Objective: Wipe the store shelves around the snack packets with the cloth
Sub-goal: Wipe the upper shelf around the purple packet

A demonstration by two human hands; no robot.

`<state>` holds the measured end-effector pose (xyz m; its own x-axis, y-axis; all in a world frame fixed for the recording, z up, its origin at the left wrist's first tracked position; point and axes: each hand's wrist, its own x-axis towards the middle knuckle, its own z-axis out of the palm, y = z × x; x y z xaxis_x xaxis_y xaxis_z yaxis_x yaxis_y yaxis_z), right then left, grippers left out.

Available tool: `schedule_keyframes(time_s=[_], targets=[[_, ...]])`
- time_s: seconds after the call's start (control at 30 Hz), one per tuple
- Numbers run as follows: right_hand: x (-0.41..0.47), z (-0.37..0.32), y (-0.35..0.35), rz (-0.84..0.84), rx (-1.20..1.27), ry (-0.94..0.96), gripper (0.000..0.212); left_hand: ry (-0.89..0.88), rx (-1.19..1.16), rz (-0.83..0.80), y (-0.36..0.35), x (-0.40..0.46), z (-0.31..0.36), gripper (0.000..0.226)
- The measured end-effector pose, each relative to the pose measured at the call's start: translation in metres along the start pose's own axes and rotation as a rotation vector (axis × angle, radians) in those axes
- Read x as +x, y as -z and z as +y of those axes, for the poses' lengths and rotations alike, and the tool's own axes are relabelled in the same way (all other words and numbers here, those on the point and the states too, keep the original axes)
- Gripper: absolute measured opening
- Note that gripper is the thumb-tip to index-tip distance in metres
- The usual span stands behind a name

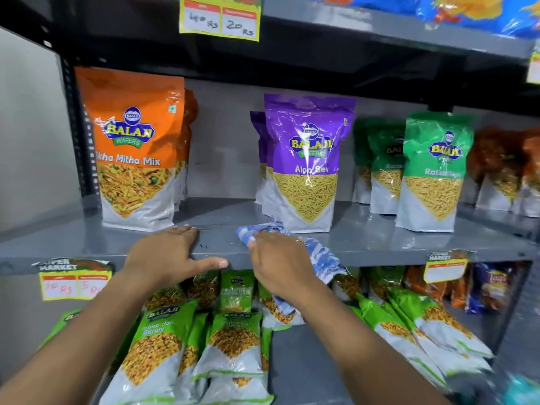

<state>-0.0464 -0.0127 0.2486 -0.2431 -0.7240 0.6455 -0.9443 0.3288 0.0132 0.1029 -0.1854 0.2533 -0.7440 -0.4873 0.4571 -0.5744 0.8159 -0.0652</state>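
— Two hands on the middle shelf [380, 244]; what stands at its left end?

— An orange packet [134, 147] marked Tikha Mitha Mix, upright, with more orange ones behind it. Just in front of it the left hand [166, 255] lies flat over the shelf's front edge, fingers [187, 230] spread on the top and thumb stretched along the lip, gripping nothing.

— And further right?

— The right hand [280, 264] has its fingers bunched around a blue-and-white cloth [318, 255], pressed to the shelf right before the purple packet [306, 159] of Aloo Sev. One end of the cloth hangs below the edge.

— Beyond that?

— Green packets [435, 171] stand upright, then blurred orange ones at the far right. Small green packets [233, 343] lie on the lower shelf.
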Motion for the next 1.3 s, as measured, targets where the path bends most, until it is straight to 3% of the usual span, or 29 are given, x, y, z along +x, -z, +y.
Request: schedule_keyframes(time_s=[0.37, 0.43, 0.57, 0.7, 0.77, 0.87, 1.0, 1.1, 1.17, 1.3], targets=[[-0.034, 0.089, 0.033, -0.035, -0.153, -0.199, 0.043, -0.021, -0.020, -0.044, 0.005, -0.002, 0.000, 0.105], [-0.032, 0.090, 0.037, -0.046, -0.130, -0.217, 0.043, 0.002, -0.047, -0.075, 0.008, -0.001, 0.004, 0.112], [-0.020, 0.063, 0.029, 0.031, -0.016, -0.079, 0.037, 0.009, -0.161, -0.138, 0.013, 0.007, 0.047, 0.140], [-0.020, 0.069, 0.020, 0.045, 0.007, -0.022, 0.037, -0.009, -0.176, -0.160, 0.009, 0.025, 0.100, 0.140], [-0.025, 0.095, 0.020, 0.063, 0.017, -0.039, 0.038, 0.014, -0.117, -0.165, 0.004, 0.031, 0.117, 0.126], [-0.036, 0.128, 0.030, 0.062, 0.193, -0.030, 0.038, 0.078, -0.059, -0.128, 0.000, 0.037, 0.141, 0.110], [-0.040, 0.170, 0.050, 0.169, 0.755, -0.199, 0.047, 0.173, -0.030, -0.158, 0.003, 0.040, 0.169, 0.131], [-0.017, 0.214, 0.073, 0.284, 0.888, -0.310, 0.042, 0.214, -0.039, -0.202, 0.009, 0.041, 0.175, 0.132], [0.010, 0.239, 0.087, 0.315, 0.791, -0.297, 0.037, 0.225, -0.040, -0.212, 0.013, 0.040, 0.177, 0.131], [0.079, 0.284, 0.076, 0.200, 0.273, -0.250, 0.039, 0.227, -0.027, -0.219, 0.015, 0.039, 0.181, 0.133]])
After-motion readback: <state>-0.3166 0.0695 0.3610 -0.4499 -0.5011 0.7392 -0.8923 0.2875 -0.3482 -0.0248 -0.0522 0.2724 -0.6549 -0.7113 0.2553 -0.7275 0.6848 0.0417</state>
